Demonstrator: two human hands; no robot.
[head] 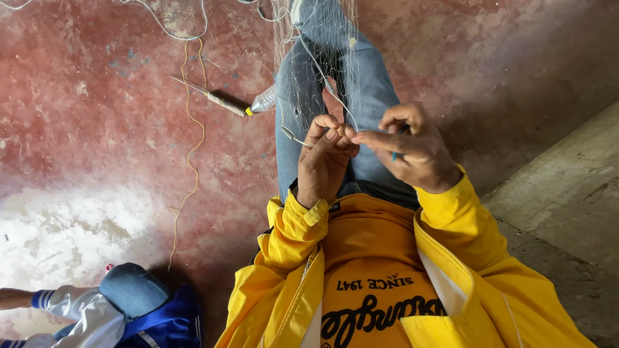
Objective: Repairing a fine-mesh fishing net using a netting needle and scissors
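Cord (296, 136) (with netting (309, 77)) pinched between left hand (322, 164) and right hand (412, 151) fingers.

The scene is seen from one head-worn camera, aimed steeply down and close over the lap (348, 84) and red floor (97, 129).

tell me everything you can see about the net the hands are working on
The net is very fine, pale, near-transparent mesh, like thin nylon line. It drapes over the person's jeans-clad legs and runs up out of the top of the picture. A thicker pale cord edges it and leads to the hands. The left hand pinches that cord at its fingertips; the right hand, beside it, holds a small blue tool, mostly hidden.
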